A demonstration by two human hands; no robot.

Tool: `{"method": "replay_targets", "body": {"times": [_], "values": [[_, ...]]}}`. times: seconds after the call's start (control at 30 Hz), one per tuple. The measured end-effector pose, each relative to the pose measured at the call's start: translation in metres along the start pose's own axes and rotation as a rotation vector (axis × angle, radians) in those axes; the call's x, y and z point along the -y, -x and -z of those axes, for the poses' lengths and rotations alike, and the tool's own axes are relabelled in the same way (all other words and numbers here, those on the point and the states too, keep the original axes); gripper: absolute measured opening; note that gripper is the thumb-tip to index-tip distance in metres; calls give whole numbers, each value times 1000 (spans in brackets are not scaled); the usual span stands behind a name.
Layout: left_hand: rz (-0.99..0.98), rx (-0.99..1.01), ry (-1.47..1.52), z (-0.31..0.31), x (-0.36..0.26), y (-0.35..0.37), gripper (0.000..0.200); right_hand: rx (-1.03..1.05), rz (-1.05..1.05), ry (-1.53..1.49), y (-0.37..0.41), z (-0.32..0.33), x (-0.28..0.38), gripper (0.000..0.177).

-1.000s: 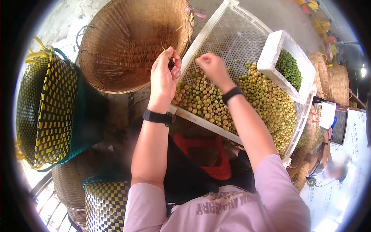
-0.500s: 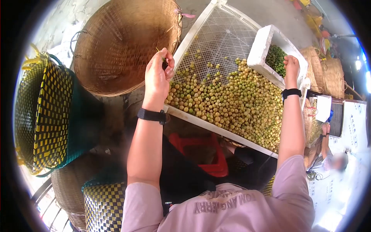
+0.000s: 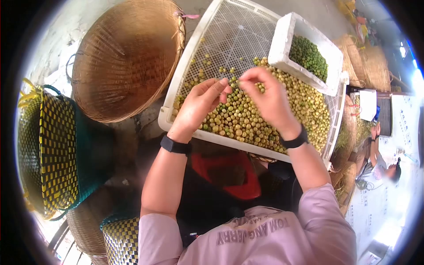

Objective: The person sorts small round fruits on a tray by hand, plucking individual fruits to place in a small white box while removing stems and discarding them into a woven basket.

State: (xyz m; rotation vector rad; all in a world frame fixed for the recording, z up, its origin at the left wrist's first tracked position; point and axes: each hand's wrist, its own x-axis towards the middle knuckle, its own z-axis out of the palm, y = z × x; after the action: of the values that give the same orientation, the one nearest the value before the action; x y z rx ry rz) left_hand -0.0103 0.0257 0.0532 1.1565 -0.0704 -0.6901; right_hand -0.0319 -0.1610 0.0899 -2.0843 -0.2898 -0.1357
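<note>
My left hand (image 3: pixel 204 102) is closed in a pinch over the left part of a white mesh tray (image 3: pixel 165 115). Whatever lies between its fingers is too small or hidden to name. Facing it, my right hand (image 3: pixel 268 98) is slightly blurred, its thumb and forefinger pressed together; I cannot make out what they hold. The fingertips of both hands are close together but apart. Below them, many small round yellow-green fruits (image 3: pixel 238 126) cover the near and right side of the tray. A white foam box (image 3: pixel 282 42) with smaller dark green fruits (image 3: pixel 308 57) rests tilted on the tray's right side.
A large brown wicker basket (image 3: pixel 126 57) stands left of the tray. Farther left is a black-and-yellow woven basket (image 3: pixel 58 152), with a checkered one (image 3: pixel 121 242) lower down. A red plastic stool (image 3: pixel 245 187) is under the tray. Another person (image 3: pixel 383 170) works at far right.
My right hand has left the foam box and come over the tray toward my left hand. My left hand has lowered and moved slightly right. The view has shifted a little.
</note>
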Motion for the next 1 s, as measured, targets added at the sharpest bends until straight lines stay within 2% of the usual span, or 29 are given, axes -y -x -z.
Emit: {"method": "replay_targets", "body": {"times": [0.03, 0.1, 0.17, 0.23, 0.3, 0.4, 0.47, 0.57, 0.87, 1.0], "values": [[8, 11, -2, -2, 4, 0, 26, 48, 13, -41, 3, -9, 4, 7], [-22, 22, 64, -2, 12, -4, 24, 27, -49, -62, 7, -20, 3, 8], [-53, 12, 75, 3, 16, -5, 23, 4, -8, -13, 6, -21, 1, 8], [-76, -19, 43, 4, 14, -4, 21, -112, 30, 36, 6, -23, -2, 10], [-62, -34, 20, 3, 11, -3, 27, -132, -8, -41, 9, -25, -1, 10], [-27, -30, 127, 4, 12, -4, 35, -109, 54, 87, 12, -25, 3, 10], [-1, -48, 193, 6, 20, -8, 47, -100, 192, 336, 14, -26, 6, 11], [-6, -36, 185, 9, 25, -11, 54, -103, 230, 473, 14, -29, 12, 12], [62, -122, 120, -1, 20, -8, 67, 13, 216, 609, 10, -35, 21, 12], [66, -31, 26, -2, 17, -5, 71, 83, 195, 623, 4, -32, 26, 10]]}}
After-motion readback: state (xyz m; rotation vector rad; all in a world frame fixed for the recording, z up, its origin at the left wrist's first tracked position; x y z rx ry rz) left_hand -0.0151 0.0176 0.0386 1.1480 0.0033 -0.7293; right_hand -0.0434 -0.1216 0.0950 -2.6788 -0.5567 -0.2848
